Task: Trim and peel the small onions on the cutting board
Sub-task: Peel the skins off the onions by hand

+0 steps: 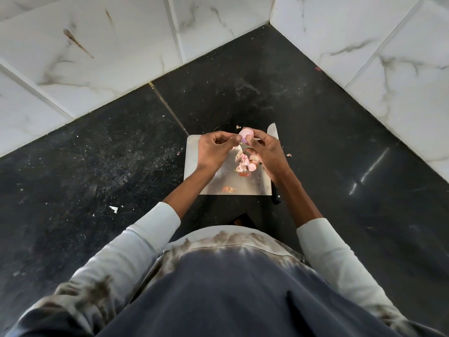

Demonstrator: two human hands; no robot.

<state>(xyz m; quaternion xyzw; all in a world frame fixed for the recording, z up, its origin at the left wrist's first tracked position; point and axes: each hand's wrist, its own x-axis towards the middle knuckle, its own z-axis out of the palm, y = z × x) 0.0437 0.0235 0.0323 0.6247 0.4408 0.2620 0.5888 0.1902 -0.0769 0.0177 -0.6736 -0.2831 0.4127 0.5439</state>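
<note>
Gripping 1 small onion (245, 136) between them above the far edge of the cutting board (194, 154), the left hand (213, 149) and right hand (267, 154) pinched it; peels (245, 165) lay beneath, a knife (272, 131) just beside the board on the black table (97, 154).

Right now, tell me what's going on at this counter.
A person is peeling a small onion by hand above a cutting board on a black counter. The right hand holds the onion while the left hand pulls at its skin. Loose peels lie on the board. A knife lies untouched along the board's right edge, partly hidden by the right hand.
</note>
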